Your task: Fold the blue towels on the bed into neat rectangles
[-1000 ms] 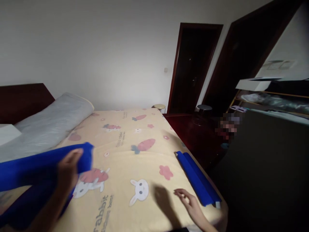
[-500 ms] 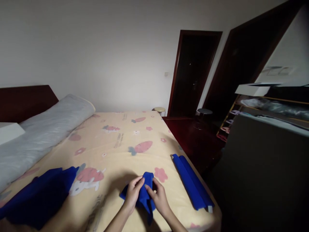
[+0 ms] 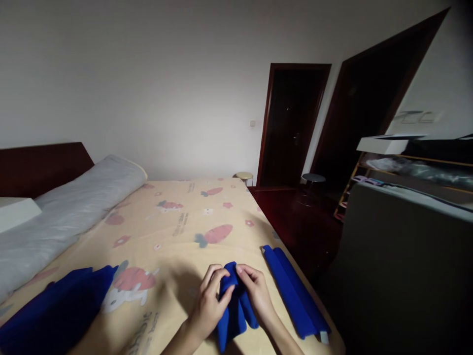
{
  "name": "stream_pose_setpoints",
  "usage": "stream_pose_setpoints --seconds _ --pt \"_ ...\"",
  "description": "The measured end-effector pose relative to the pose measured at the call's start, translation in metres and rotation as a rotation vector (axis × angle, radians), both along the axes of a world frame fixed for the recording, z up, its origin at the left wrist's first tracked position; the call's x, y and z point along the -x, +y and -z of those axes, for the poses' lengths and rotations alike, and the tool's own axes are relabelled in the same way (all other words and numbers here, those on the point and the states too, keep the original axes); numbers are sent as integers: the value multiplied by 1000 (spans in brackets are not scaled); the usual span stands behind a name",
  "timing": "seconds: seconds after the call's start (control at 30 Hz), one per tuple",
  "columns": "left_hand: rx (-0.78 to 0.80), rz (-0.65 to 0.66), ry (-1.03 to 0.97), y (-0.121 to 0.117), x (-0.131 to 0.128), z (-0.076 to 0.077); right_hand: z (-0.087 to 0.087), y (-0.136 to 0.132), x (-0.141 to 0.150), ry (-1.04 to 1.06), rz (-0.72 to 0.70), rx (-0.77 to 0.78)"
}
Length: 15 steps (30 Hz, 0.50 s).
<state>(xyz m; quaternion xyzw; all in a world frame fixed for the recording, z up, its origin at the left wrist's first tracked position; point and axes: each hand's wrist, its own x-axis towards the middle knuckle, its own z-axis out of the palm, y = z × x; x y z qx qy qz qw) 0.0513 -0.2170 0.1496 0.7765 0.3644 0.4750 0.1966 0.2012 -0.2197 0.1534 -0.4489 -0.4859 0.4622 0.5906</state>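
Observation:
Just above the bed's near edge, a piece of blue cloth is pinched between my two hands, its lower part hanging in loose folds. My left hand grips its upper left side, thumb and fingers closed on a folded-over top. At the upper right edge, my right hand pinches the fabric between thumb and fingers. Two long blue rolled or folded cloths, one with a small white tag, lie side by side to the right. A larger blue cloth is spread at the left.
The bed sheet is yellow with carrot and rabbit prints. A grey rolled bedding piece lies by the dark headboard. A dark panel stands right of the bed. Stools and a shelf are farther back.
My hands have shifted slightly right and re-gripped the cloth. Its top is now folded over under my left fingers, and the hanging part has spread. The camera view has tilted up a little.

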Motion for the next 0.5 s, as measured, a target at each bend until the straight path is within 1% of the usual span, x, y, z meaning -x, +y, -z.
stream_pose_setpoints --seconds 0.13,0.23,0.3,0.4,0.5 --pt "101 88 -25 3 5 -22 -12 -6 -10 65 -68 8" --pt "175 175 -53 4 10 -35 -15 -9 -10 126 -79 41" --pt "212 243 -82 4 12 -38 -16 -10 -8 164 -90 49" --pt "299 346 -167 8 11 -38 -19 -11 -4 200 -79 42" --pt "316 351 -264 11 8 -39 -23 -14 -3 185 -71 31"
